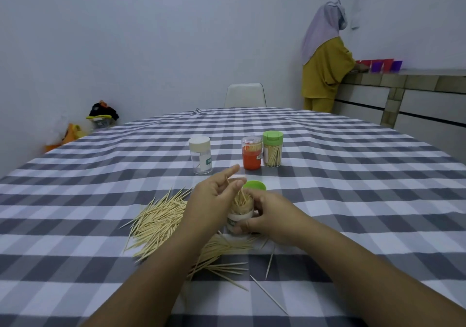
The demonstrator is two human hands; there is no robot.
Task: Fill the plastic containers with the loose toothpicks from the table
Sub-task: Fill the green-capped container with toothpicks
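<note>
Dim, even, bluish indoor light; soft faint shadows; wide-angle bowing at edges; slight softness.

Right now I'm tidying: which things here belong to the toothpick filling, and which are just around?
Job: loose toothpicks; open container in right hand; left hand; green lid; white-capped container; orange container; green-capped container.

Around: chair; purple cups; bags.
</note>
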